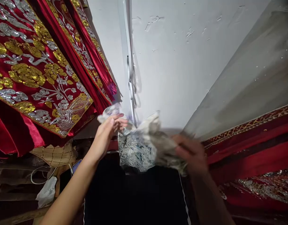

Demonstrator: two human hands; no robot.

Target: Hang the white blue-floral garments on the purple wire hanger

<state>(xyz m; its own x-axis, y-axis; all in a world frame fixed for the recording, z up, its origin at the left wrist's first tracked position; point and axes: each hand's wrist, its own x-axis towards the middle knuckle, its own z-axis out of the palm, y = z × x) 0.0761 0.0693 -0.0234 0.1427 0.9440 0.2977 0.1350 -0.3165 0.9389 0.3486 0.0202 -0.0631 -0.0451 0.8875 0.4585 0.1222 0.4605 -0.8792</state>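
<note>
A light cloth (136,153) with a dark, swirling blue-green pattern hangs crumpled in front of my body, between my two hands. My left hand (108,129) is closed on its upper left end, fingers curled, with a bunched pale part of the fabric rising behind the fingers. On the other side, my right hand (191,151) grips the bunched right part of the cloth; both that hand and the fabric near it are smeared by motion, so the fingertips do not show clearly.
Red panels (47,68) with gold and silver sequin flowers hang at the left. A white wall (172,68) with a vertical cable (130,75) stands ahead. Red embroidered fabric (256,156) lies at the right. A beige quilted item (56,153) and a white crumpled piece (47,192) are at lower left.
</note>
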